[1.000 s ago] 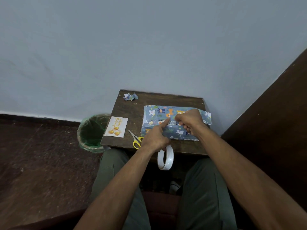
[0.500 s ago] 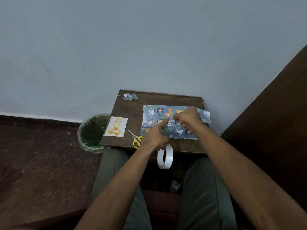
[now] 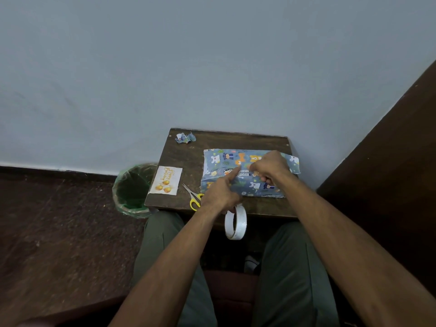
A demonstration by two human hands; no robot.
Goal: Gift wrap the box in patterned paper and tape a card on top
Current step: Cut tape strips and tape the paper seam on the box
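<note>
The box wrapped in blue animal-print paper (image 3: 221,159) lies on the right half of a small dark wooden table (image 3: 184,156). My left hand (image 3: 219,194) presses its straight index finger on the paper's seam, while its lower fingers hook a white tape roll (image 3: 236,223) that hangs over the table's front edge. My right hand (image 3: 271,166) rests curled on top of the box and pinches the paper at the fold just right of that fingertip. A loose paper flap sticks out at the box's right end. The birthday card (image 3: 166,180) lies flat at the table's left edge.
Yellow-handled scissors (image 3: 194,197) lie between the card and the box, near the front edge. A crumpled paper scrap (image 3: 185,138) sits at the far left corner. A green-lined bin (image 3: 132,187) stands on the floor to the left. A wall is behind, a dark panel on the right.
My right hand has shifted slightly away from me across the top of the box. The left index finger stays on the seam and the tape roll still hangs.
</note>
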